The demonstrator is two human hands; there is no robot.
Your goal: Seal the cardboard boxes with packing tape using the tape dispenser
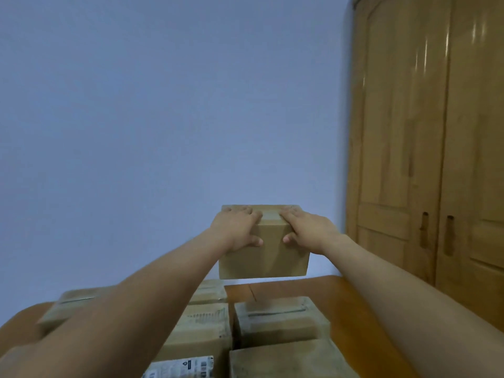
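Brown cardboard box is gripped aloft at 12 o'clock by left hand and right hand, equally near; long axis left-right, tan wooden table below.

Boxes crowd near tabletop; bare strip of table behind them.

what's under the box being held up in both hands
The held box hangs above bare wooden table, gripped by the left hand and right hand. Its underside is out of view.
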